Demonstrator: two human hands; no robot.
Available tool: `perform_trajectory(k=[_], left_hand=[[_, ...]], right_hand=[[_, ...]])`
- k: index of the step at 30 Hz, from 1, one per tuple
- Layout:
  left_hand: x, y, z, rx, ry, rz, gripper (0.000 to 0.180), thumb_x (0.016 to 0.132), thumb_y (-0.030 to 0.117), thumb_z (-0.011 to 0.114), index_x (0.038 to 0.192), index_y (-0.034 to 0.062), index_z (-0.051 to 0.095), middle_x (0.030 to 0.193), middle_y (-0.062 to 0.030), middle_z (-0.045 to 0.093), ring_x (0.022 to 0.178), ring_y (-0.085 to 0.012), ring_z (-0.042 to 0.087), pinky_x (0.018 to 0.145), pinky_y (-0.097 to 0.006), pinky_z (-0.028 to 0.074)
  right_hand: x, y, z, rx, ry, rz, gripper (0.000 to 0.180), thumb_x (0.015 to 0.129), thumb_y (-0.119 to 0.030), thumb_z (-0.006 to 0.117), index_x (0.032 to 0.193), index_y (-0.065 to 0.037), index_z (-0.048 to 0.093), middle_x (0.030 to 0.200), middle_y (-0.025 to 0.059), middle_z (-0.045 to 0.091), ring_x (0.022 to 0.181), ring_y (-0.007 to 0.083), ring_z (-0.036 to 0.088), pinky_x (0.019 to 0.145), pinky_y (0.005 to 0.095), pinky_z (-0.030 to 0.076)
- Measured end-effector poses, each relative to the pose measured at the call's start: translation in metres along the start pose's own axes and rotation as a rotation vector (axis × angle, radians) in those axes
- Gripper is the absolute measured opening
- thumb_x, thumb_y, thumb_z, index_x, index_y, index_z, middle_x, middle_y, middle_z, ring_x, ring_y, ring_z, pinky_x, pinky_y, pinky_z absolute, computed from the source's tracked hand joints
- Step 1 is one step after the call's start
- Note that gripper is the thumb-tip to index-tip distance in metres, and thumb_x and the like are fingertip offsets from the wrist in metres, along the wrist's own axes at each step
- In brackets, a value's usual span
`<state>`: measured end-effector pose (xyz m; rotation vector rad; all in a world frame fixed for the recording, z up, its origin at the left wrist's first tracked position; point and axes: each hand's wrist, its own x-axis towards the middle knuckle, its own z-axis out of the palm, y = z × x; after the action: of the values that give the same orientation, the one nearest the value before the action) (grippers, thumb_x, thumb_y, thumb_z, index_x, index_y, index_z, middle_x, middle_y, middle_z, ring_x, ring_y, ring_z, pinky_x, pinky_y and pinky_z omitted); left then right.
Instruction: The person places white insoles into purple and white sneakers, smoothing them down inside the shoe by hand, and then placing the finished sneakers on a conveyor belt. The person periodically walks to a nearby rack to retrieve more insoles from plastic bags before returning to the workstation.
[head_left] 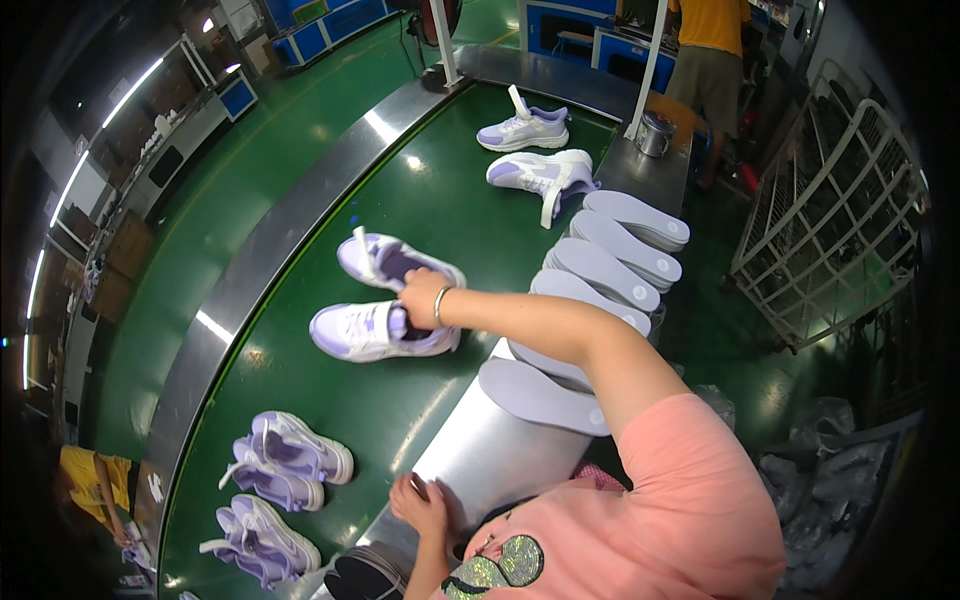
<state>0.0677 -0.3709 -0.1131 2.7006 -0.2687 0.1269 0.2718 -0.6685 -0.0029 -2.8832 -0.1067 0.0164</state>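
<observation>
Your right hand (425, 298) is at the collars of a white-and-lilac pair of sneakers, the upper shoe (372, 252) and the lower shoe (352, 333), lying side by side on the green tabletop (420, 200) with their toes toward 9 o'clock. Your fingers there are bent down over the shoe openings; part of them is hidden, so you cannot tell how firmly they grip. A bangle (439, 306) circles that wrist.

Your left hand (420, 507) is at 6 o'clock from the right one, fingers loosely apart at the edge of the metal ledge (490, 460), with nothing visible in it. Just beside it, at 7 o'clock, are black insoles (365, 575).

Reckoned from your right hand, the grey insoles (545, 395) are laid in an overlapping row between 2 and 4 o'clock, with your forearm crossing over part of them. Two more sneakers (525, 130) are at 1 o'clock, the nearer one tipped on its side. At 7 o'clock are two further pairs of sneakers (262, 540). A metal mug (655, 133) is at 2 o'clock, and a wire cart (835, 220) stands toward 3.
</observation>
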Motion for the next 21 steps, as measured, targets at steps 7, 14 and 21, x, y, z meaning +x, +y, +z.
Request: perform_trajectory(k=[7, 14, 21], left_hand=[[0.027, 0.052, -0.05, -1.055, 0.067, -0.315, 0.081, 0.074, 0.011, 0.06, 0.133, 0.0097, 0.005, 0.134, -0.0136, 0.008, 0.12, -0.0272, 0.024, 0.093, -0.039, 0.032], [-0.039, 0.003, -0.032, -1.206, -0.156, -0.447, 0.069, 0.073, -0.003, 0.052, 0.131, 0.001, 0.014, 0.123, -0.016, 0.034, 0.111, -0.0238, 0.04, 0.091, -0.031, 0.036], [-0.049, -0.021, -0.045, -0.776, -0.116, -0.283, 0.061, 0.066, 0.005, 0.05, 0.123, -0.0027, 0.031, 0.122, -0.0227, 0.035, 0.115, -0.0337, 0.033, 0.097, -0.036, 0.026]], right_hand=[[-0.124, -0.136, 0.008, 0.032, -0.205, -0.194, 0.025, 0.063, -0.02, 0.058, 0.08, -0.002, 0.065, 0.093, 0.0198, 0.052, 0.085, 0.0297, 0.051, 0.071, 0.0337, 0.045], [-0.218, -0.163, 0.073, 0.178, -0.258, -0.113, 0.033, 0.069, -0.033, 0.056, 0.079, -0.002, 0.062, 0.084, 0.0204, 0.05, 0.077, 0.0326, 0.053, 0.065, 0.0401, 0.045], [-0.263, -0.143, 0.058, 0.47, -0.104, -0.233, 0.02, 0.077, -0.025, 0.052, 0.084, -0.008, 0.058, 0.089, 0.0123, 0.055, 0.076, 0.0273, 0.055, 0.066, 0.0377, 0.045]])
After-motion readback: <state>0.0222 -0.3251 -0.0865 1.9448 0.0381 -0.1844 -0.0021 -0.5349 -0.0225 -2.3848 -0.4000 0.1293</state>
